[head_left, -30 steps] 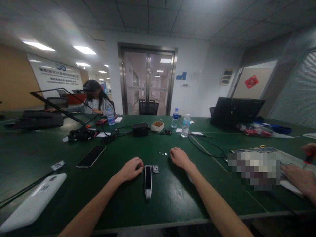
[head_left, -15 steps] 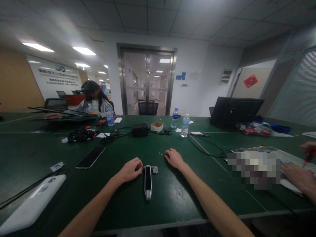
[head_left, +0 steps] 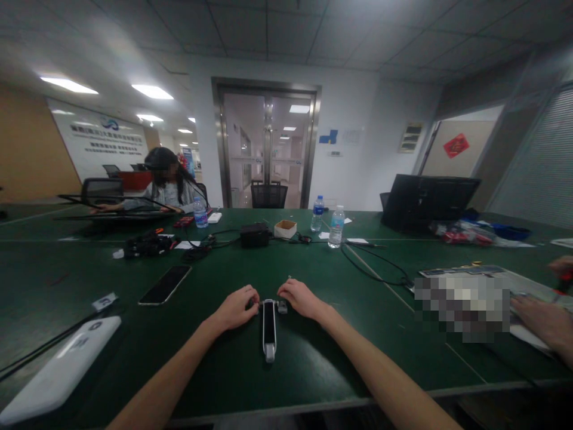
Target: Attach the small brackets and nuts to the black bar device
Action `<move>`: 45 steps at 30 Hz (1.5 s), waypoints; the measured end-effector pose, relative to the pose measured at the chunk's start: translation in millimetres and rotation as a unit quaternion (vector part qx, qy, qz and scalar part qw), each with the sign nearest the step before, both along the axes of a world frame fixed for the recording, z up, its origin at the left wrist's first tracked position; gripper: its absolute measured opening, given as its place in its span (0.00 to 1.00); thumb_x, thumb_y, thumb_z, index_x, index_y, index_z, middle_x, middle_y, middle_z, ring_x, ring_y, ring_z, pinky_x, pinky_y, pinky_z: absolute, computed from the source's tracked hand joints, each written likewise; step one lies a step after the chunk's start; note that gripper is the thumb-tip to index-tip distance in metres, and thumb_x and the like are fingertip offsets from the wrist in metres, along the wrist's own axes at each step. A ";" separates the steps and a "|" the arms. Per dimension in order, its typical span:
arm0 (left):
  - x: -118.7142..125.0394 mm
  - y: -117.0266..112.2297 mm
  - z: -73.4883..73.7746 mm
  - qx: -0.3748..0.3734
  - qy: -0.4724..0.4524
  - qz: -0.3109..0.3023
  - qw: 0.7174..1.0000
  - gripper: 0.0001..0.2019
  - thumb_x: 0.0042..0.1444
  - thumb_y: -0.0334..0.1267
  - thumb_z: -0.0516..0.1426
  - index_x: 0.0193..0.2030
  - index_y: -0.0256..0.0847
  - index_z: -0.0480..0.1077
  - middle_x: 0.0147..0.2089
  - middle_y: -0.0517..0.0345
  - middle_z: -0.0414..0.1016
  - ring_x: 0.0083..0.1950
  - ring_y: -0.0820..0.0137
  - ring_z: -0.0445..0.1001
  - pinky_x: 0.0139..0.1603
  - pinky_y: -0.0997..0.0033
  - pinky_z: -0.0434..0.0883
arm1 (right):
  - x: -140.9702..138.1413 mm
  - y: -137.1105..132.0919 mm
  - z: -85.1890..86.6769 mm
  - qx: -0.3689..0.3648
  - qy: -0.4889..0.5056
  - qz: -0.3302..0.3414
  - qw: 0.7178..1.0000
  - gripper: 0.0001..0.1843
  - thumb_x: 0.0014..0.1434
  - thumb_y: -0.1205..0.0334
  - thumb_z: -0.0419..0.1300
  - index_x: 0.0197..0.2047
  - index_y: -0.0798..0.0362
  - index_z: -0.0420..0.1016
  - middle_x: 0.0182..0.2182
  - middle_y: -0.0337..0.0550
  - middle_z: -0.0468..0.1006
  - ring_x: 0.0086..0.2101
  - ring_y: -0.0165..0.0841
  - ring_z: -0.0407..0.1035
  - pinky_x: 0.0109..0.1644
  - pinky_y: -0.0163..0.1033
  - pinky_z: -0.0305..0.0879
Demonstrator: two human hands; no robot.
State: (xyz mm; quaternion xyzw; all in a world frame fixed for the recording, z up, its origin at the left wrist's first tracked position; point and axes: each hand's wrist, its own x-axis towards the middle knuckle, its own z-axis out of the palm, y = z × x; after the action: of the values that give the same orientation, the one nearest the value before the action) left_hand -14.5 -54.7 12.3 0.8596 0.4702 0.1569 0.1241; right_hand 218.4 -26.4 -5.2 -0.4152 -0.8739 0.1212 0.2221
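A long narrow device (head_left: 269, 331), with a pale frame around a dark middle, lies upright in view on the green table. My left hand (head_left: 237, 306) is closed beside its upper left end. A small dark piece (head_left: 249, 304) shows between the fingers and thumb. On the device's upper right side sits a small metal fitting (head_left: 282, 307). My right hand (head_left: 302, 298) is just above and right of it, fingers curled in and tips close to the fitting. What those fingertips hold, if anything, is hidden. A tiny ring-like part (head_left: 289, 277) shows behind the right hand.
A phone (head_left: 165, 285) and a white casing (head_left: 67, 364) lie to the left. Farther back are a black box (head_left: 254, 235), an open small carton (head_left: 285, 229), cables and water bottles (head_left: 335, 228). At right, a co-worker's hand (head_left: 539, 316) rests by a blurred-out item.
My right hand has moved left from the tiny ring-like parts to the metal fitting; only one such part shows now. My left hand and the device have stayed nearly still.
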 end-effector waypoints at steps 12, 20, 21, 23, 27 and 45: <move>-1.7 3.0 -4.8 0.004 -0.002 -0.001 1.000 0.08 0.57 0.38 0.51 0.38 0.41 0.69 0.39 0.56 0.68 0.36 0.68 0.68 0.34 0.71 0.64 | 1.8 -8.1 5.9 0.005 -0.006 0.033 0.999 0.11 0.57 0.70 0.54 0.39 0.54 0.77 0.33 0.41 0.77 0.31 0.29 0.69 0.36 0.32 0.62; -1.7 1.7 -2.9 0.008 -0.003 -0.007 1.000 0.08 0.57 0.39 0.51 0.38 0.40 0.69 0.39 0.56 0.68 0.36 0.68 0.68 0.34 0.71 0.64 | 6.1 -8.6 7.3 -0.040 0.019 0.043 0.998 0.09 0.56 0.66 0.57 0.39 0.53 0.77 0.30 0.39 0.77 0.29 0.28 0.69 0.34 0.31 0.62; -1.9 1.6 -2.6 0.006 -0.003 -0.007 1.000 0.08 0.57 0.39 0.51 0.38 0.40 0.69 0.39 0.56 0.68 0.36 0.68 0.68 0.34 0.71 0.65 | 6.0 -8.8 7.4 -0.044 0.021 0.042 0.998 0.08 0.56 0.65 0.57 0.38 0.53 0.76 0.30 0.39 0.77 0.29 0.28 0.69 0.34 0.31 0.62; -2.1 1.5 -2.2 0.001 -0.002 -0.003 1.000 0.08 0.57 0.39 0.51 0.38 0.40 0.69 0.39 0.56 0.68 0.36 0.68 0.68 0.34 0.71 0.65 | 5.4 -9.5 8.1 -0.051 0.023 0.040 0.998 0.07 0.57 0.64 0.58 0.38 0.53 0.76 0.30 0.39 0.77 0.29 0.28 0.69 0.33 0.31 0.62; -2.0 2.0 -2.4 -0.006 0.000 0.001 1.000 0.08 0.57 0.39 0.51 0.38 0.41 0.70 0.39 0.56 0.69 0.36 0.68 0.68 0.34 0.71 0.65 | 3.3 -10.8 8.8 -0.057 0.022 0.035 0.998 0.07 0.57 0.63 0.58 0.38 0.53 0.76 0.31 0.39 0.77 0.29 0.28 0.69 0.33 0.31 0.62; -0.9 0.4 -1.0 -0.007 -0.002 -0.001 1.000 0.08 0.57 0.40 0.51 0.38 0.40 0.69 0.39 0.56 0.68 0.36 0.68 0.68 0.35 0.70 0.65 | 2.7 -7.7 3.3 -0.052 0.035 0.032 0.998 0.06 0.59 0.63 0.58 0.38 0.53 0.75 0.33 0.39 0.77 0.33 0.29 0.70 0.37 0.33 0.64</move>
State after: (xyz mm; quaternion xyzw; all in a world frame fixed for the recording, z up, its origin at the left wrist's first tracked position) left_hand -15.4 -54.3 11.4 0.8589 0.4702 0.1548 0.1313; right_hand 221.1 -34.1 -1.9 -0.3933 -0.8710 0.1882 0.2263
